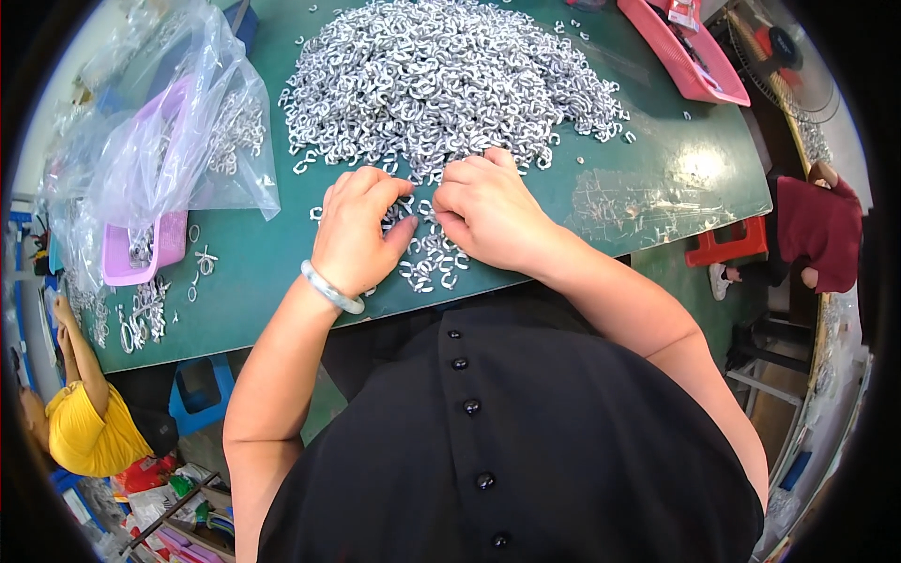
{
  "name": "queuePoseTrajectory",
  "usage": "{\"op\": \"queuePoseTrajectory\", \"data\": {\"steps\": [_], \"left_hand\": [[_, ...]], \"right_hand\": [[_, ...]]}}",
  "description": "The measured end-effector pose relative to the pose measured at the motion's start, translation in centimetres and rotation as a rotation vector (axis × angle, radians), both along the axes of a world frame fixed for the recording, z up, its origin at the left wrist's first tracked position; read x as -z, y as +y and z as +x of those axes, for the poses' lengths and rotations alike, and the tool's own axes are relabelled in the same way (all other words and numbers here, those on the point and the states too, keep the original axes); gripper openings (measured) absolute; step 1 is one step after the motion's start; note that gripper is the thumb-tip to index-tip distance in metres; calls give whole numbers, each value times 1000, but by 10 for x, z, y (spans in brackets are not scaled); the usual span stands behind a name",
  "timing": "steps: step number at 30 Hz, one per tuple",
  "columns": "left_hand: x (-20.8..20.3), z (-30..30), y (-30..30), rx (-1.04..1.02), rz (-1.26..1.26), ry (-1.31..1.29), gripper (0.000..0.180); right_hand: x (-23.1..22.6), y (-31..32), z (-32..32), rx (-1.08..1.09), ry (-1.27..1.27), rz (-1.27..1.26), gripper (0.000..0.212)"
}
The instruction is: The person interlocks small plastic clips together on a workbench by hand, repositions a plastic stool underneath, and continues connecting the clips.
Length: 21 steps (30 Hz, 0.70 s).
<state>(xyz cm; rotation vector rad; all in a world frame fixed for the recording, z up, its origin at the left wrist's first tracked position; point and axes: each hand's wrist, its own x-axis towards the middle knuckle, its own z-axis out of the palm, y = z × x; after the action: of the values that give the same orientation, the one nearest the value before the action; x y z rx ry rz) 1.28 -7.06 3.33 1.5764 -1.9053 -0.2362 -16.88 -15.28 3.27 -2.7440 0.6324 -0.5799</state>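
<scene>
A large heap of small silvery C-shaped metal pieces [432, 80] covers the far middle of the green table [535, 272]. At its near edge my left hand [357, 230], with a pale bangle [330, 289] on the wrist, curls round several of these pieces, which show between thumb and fingers. Beside it my right hand [493, 214] is closed, thumb against bent fingers; whatever its fingertips hold is hidden. Between and just below the hands lies a loose scatter of the same pieces [434, 263].
At the left, a clear plastic bag [221, 113] drapes over a lilac basket [145, 253], near linked rings [145, 310]. A pink basket [680, 56] stands far right. A person in yellow [94, 427] is at left, one in dark red [817, 230] at right, near a red stool [727, 242].
</scene>
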Motion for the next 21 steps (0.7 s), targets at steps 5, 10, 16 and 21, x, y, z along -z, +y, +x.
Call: {"op": "queuePoseTrajectory", "data": {"steps": [5,10,16,21], "left_hand": [[-1,-1,2,32,32,-4,28],[4,-2,1,20,35,93,15],[1,-2,6,-1,-120,-50,15],[1,-7,10,-10,-273,-150,18]], "right_hand": [[3,3,-3,-22,-191,8,6],[5,3,2,-26,-244,48,6],[8,7,8,18,-331,84,8],[8,10,15,36,-393,124,7]]}}
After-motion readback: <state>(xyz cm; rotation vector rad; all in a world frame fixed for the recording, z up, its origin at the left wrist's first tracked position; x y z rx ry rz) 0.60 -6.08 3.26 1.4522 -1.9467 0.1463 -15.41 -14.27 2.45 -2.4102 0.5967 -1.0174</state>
